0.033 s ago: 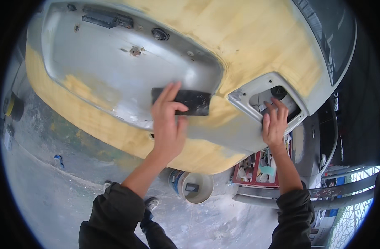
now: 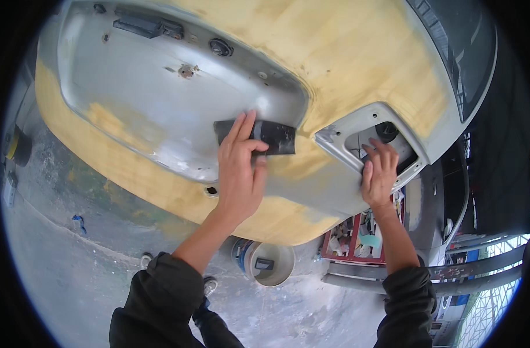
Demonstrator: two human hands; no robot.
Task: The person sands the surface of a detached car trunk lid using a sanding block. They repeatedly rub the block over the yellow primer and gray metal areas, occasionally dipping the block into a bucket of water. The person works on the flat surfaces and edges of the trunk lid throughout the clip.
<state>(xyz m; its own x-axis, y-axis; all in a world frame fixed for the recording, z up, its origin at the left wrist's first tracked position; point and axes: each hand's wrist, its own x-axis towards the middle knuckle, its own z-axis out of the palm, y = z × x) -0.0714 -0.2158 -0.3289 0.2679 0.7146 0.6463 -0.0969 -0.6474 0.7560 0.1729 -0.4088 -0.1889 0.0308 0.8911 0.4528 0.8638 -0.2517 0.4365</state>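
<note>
My left hand (image 2: pixel 239 168) presses a dark sheet of sandpaper (image 2: pixel 279 138) against the tailgate panel (image 2: pixel 311 185), at the lower right corner of its recess. The index and middle fingers lie stretched over the sheet, the thumb below it. A light crease shows in the paper beside the fingers. At the right, my right hand (image 2: pixel 381 175) rests at the lower rim of the lamp opening (image 2: pixel 332 134). Its fingers are apart and loosely bent over the hole, with no loose thing visible in them. The panel is yellowish with sanded grey patches.
Below the panel stands a bucket (image 2: pixel 281 271) with a dark rectangular thing in it. A red tool cart (image 2: pixel 350 250) full of items is beside it, near grey bars (image 2: pixel 357 282). A blue scrap (image 2: pixel 79 224) lies on the floor at left.
My left hand and the sandpaper have slid slightly right and up over the panel. The right hand stays at the lamp opening. The whole view has shifted a little.
</note>
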